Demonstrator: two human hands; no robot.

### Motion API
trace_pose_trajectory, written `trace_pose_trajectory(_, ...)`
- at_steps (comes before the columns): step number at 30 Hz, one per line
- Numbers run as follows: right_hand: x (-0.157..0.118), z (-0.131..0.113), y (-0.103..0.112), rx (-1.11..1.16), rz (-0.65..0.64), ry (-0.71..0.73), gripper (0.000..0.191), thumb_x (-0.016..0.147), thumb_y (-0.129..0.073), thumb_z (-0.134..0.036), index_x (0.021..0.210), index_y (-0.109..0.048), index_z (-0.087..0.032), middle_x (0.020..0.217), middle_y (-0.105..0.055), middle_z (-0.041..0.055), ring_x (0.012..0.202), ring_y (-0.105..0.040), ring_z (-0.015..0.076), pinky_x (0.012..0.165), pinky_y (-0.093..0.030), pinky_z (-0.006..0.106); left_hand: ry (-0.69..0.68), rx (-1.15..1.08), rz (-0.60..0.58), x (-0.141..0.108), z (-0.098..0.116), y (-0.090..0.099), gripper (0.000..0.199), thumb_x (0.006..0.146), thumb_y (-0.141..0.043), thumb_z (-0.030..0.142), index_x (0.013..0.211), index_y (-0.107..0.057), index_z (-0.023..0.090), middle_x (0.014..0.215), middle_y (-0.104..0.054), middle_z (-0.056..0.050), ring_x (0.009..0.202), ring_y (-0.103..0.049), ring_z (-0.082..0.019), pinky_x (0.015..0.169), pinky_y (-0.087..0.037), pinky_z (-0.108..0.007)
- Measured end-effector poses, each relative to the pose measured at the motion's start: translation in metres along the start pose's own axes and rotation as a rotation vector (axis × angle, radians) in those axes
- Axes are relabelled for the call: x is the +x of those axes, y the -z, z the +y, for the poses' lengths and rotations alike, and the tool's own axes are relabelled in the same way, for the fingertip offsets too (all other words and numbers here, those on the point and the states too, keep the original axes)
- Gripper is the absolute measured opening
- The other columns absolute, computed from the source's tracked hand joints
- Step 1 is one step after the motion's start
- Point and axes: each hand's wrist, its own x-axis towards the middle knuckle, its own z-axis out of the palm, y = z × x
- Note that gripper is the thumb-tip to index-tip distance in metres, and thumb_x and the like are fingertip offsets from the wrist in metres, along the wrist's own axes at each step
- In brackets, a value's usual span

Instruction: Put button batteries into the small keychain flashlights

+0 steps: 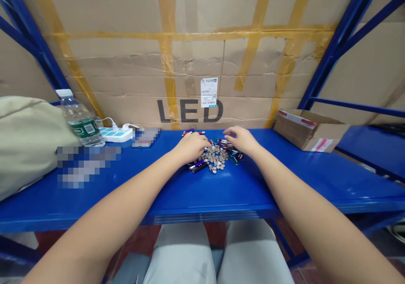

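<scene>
On the blue table (215, 191) lies a spread of small round silvery discs (218, 159). My left hand (193, 146) is over their left side, fingers bent down; whatever its fingertips hold is too small to make out. Dark and purple small cylinders (199, 166) lie below that hand, and more coloured ones show just behind it. My right hand (240, 138) hovers at the right of the discs with its fingers apart and nothing visible in them. Beneath and beside it is a heap of colourful metallic clips (232, 151).
A water bottle (82, 121), a white power strip (116, 135) and a beige bag (31, 136) stand at the left, near a blurred-out phone (146, 138). An open cardboard box (306, 128) sits at the right. Large taped cardboard (126, 73) backs the table.
</scene>
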Motion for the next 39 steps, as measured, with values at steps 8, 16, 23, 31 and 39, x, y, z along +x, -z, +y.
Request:
trace_pose_trajectory(8, 0.059, 0.057, -0.021, -0.133, -0.138, -0.140, 0.026, 0.090, -0.057, -0.033, 0.109, -0.061, -0.015, 0.112, -0.062, 0.0078, 0.098, -0.061, 0.0193, 0.084, -0.051, 0.041, 0.008, -0.052, 0.034, -0.004, -0.004, 0.006, 0.035, 0.087, -0.044, 0.012, 0.106, -0.068, 0.029, 0.108, -0.068, 0.000, 0.100, -0.058, -0.020, 0.080, -0.042, -0.033)
trace_pose_trajectory(16, 0.053, 0.069, -0.029, -0.176, -0.226, -0.098, 0.027, 0.091, -0.055, -0.033, 0.111, -0.061, -0.016, 0.114, -0.061, 0.0075, 0.100, -0.060, 0.0192, 0.086, -0.049, 0.041, 0.081, -0.074, 0.043, -0.008, -0.008, 0.011, 0.037, 0.087, -0.042, 0.012, 0.105, -0.069, 0.030, 0.109, -0.068, -0.001, 0.099, -0.056, -0.022, 0.078, -0.040, -0.034)
trace_pose_trajectory(23, 0.024, 0.051, 0.005, -0.236, -0.012, -0.194, 0.016, 0.085, -0.056, -0.018, 0.093, -0.067, -0.011, 0.115, -0.058, 0.0233, 0.119, -0.044, 0.0385, 0.093, -0.034, 0.059, 0.181, -0.127, 0.135, -0.011, -0.020, 0.017, 0.031, 0.088, -0.043, 0.014, 0.103, -0.068, 0.025, 0.105, -0.069, -0.002, 0.098, -0.059, -0.021, 0.083, -0.044, -0.034)
trace_pose_trajectory(31, 0.000, -0.037, 0.028, 0.217, -0.094, 0.218, 0.018, 0.086, -0.056, -0.027, 0.101, -0.061, -0.017, 0.096, -0.068, 0.0052, 0.084, -0.061, 0.0168, 0.077, -0.046, 0.029, 0.175, -0.154, 0.252, -0.005, 0.000, 0.013, 0.057, 0.086, -0.059, 0.041, 0.135, -0.040, 0.019, 0.134, -0.052, -0.011, 0.119, -0.051, -0.027, 0.094, -0.043, -0.038)
trace_pose_trajectory(39, -0.005, -0.044, 0.010, 0.480, -0.129, 0.216, 0.020, 0.086, -0.051, -0.032, 0.093, -0.060, -0.016, 0.077, -0.065, 0.0021, 0.069, -0.058, 0.0145, 0.061, -0.044, 0.026, 0.249, -0.146, 0.151, -0.001, -0.004, 0.005, 0.029, 0.097, -0.038, 0.034, 0.102, -0.060, 0.016, 0.102, -0.068, -0.009, 0.093, -0.064, -0.022, 0.076, -0.048, -0.029)
